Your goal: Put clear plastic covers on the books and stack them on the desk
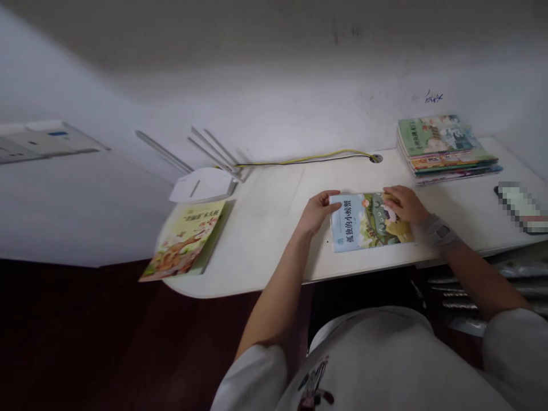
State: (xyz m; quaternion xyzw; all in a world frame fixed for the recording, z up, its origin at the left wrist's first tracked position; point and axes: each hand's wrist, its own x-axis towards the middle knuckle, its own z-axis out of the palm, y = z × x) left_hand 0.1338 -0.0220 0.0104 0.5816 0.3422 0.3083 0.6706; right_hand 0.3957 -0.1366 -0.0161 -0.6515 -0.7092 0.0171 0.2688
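A thin picture book (355, 225) with a light blue cover and a green cartoon picture is turned sideways, low over the white desk or lying on it. My left hand (318, 212) pinches its upper left corner, thumb on the cover and fingers at the back edge. At the upper right corner my right hand (405, 204) grips the same book, its fingers curled over the cover. A band with a dark square face is on my right wrist. Whether the book's underside touches the desk, I cannot tell.
On the white desk (248, 245), another picture book (184, 242) overhangs the left front edge. Behind it stands a white router (203, 184), its cable (308, 160) running to a hole. A stack of books (445, 148) sits at the back right, near a phone (522, 208) with a blurred screen.
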